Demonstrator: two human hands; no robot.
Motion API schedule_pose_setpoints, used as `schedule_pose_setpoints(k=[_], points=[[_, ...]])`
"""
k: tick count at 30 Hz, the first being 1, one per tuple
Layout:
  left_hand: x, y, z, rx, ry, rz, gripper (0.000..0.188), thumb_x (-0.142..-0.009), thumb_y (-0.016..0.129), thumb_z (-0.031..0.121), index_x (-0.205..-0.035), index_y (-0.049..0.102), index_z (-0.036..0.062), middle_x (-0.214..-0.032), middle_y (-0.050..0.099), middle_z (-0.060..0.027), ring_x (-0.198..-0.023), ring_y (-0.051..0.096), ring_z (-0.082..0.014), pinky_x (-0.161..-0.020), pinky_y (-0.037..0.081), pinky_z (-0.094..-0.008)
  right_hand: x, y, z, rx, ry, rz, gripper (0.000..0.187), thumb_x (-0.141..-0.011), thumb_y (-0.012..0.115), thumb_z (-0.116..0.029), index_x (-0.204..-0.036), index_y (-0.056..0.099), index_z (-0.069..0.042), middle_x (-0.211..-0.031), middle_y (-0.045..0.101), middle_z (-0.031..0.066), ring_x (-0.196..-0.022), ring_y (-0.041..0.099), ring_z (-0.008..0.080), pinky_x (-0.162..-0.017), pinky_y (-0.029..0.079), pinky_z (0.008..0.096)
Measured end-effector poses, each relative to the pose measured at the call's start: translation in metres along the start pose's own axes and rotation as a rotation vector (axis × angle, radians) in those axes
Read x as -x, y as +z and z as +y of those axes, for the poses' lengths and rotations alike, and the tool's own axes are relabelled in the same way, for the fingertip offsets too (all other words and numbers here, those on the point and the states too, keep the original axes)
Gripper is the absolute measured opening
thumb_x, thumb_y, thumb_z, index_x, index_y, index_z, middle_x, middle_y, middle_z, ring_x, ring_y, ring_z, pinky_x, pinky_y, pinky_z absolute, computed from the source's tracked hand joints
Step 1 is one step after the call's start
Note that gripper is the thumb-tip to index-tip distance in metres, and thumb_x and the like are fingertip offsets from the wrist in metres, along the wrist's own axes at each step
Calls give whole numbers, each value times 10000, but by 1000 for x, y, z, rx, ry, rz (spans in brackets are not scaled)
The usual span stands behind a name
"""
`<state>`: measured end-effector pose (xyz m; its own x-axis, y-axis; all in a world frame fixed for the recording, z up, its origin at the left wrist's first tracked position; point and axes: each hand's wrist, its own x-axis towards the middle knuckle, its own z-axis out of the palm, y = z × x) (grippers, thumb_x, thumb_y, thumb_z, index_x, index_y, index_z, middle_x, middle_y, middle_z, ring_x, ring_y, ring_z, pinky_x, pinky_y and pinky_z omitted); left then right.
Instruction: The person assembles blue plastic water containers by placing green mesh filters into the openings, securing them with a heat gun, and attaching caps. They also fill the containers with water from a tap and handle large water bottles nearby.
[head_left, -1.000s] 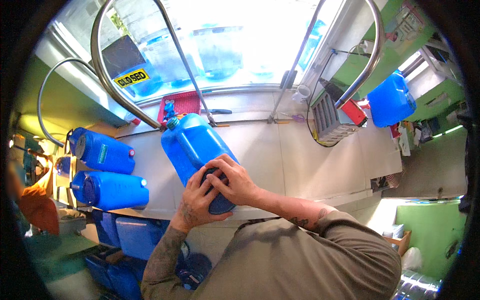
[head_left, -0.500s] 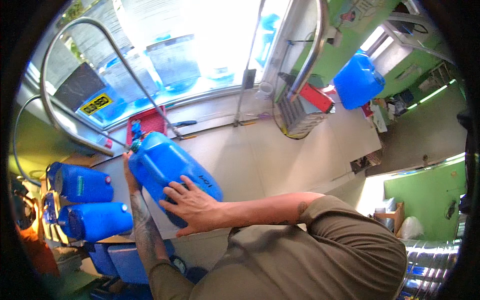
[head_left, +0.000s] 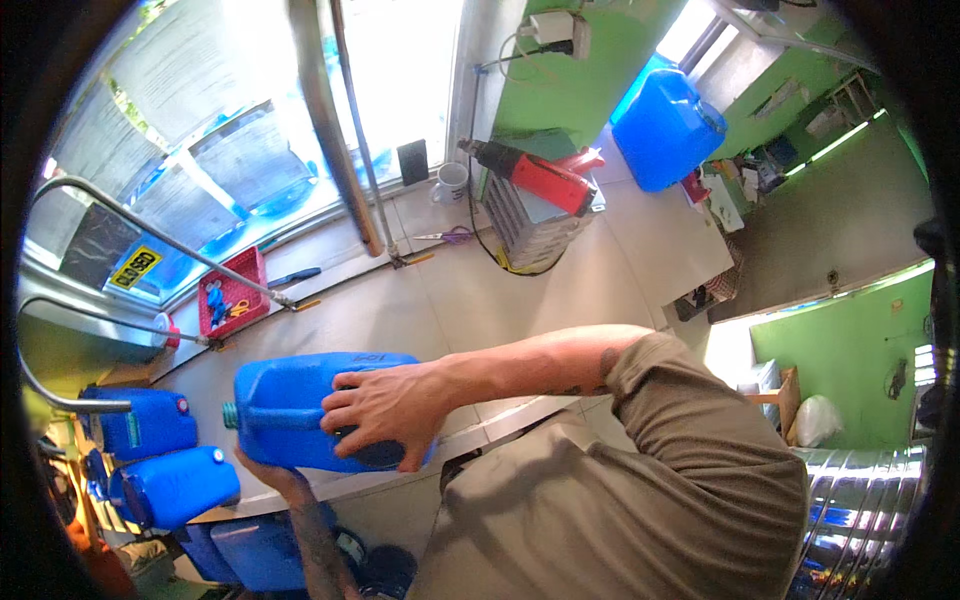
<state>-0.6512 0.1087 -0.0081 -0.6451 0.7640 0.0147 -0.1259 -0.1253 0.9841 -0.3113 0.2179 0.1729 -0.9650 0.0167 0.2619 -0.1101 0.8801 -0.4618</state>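
Observation:
A blue plastic jerrycan (head_left: 285, 395) lies on its side at the counter's near edge, its greenish threaded neck (head_left: 230, 415) pointing left. My right hand (head_left: 385, 410) grips its near end from above, fingers spread and bent over the blue wall. Below the neck end, my left hand (head_left: 268, 475) bears it from beneath; the left fingers are mostly hidden by the jerrycan. Dark handwriting marks its upper side.
On the pale counter (head_left: 440, 310) stand a red basket (head_left: 235, 290) with scissors, a mug (head_left: 450, 183), a red heat gun (head_left: 540, 180) on a grey stack, and another blue jerrycan (head_left: 665, 130). More blue jerrycans (head_left: 180, 487) sit at left. Metal tubes (head_left: 335, 120) rise by the window.
The jerrycan has come nearer to me and turned, so its neck now points left instead of toward the window. Both hands moved with it, the left now lower. The view has shifted right.

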Motion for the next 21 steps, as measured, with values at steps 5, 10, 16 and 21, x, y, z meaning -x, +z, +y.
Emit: schedule_pose_setpoints(k=[5,10,16,21], points=[[124,68,26,22,-238,2,627,-1085,262,534,-1512,351,84,-1492,449,-123,-1386,402,-269,-1197,249,-455,93,-28,-28,22,101,-43,842,-653,849,-471,-1394,558,-196,-1462,448,155,-1404,370,355,-1115,283,592],[218,135,43,-178,-186,-222,652,-1096,232,509,-1561,256,52,-1577,330,-150,-1449,313,-281,-1227,166,-441,192,-67,-48,129,430,18,953,-584,865,-446,-1447,499,-278,-1488,418,134,-1414,357,353,-1075,312,624],[300,210,31,-201,-265,-421,713,-1087,221,521,-1599,37,60,-1638,166,-164,-1506,177,-284,-1234,99,-436,313,-96,-54,141,421,58,893,-605,849,-419,-1423,520,-273,-1472,429,117,-1391,382,342,-1048,351,592],[363,272,8,-628,-254,-540,741,-1094,377,404,-1590,-13,14,-1637,134,-176,-1494,179,-279,-1225,103,-422,431,-129,-61,170,402,121,849,-623,847,-454,-1396,559,-252,-1458,449,128,-1377,400,337,-1052,371,557]])
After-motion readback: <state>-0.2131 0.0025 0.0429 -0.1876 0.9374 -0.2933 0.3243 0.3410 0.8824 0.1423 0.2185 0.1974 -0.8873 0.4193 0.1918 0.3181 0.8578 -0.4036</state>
